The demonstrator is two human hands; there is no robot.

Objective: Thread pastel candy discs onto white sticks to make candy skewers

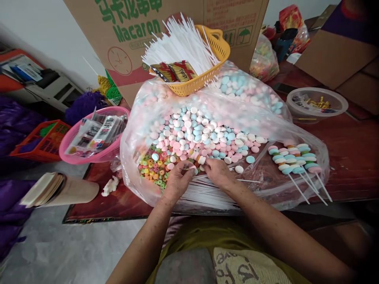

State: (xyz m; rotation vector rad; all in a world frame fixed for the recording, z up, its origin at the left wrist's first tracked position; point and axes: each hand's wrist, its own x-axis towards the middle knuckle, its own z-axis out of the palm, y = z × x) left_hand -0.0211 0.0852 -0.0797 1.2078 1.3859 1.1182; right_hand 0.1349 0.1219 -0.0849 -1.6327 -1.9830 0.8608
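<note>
My left hand (179, 180) is closed in a pinch at the edge of a heap of gummy rings (152, 169), with a small pale candy at its fingertips. Just to the right, the fingers of my right hand (218, 172) close around a candy skewer (201, 159). White and orange pieces show on it, and a white stick (250, 181) pokes out past the hand. Beyond both hands spreads a pile of pink, white and blue candies (204, 130). Loose white sticks (207, 193) lie beneath my wrists. Finished-looking candy skewers (293, 159) rest at the right.
A clear plastic bag (130, 173) lies under the candies on the red-brown table (352, 157). Behind stand a yellow basket (204, 77) of white sticks and a large cardboard box (118, 43). A pink basket (71, 157) is left; a clear tub (316, 94) is right.
</note>
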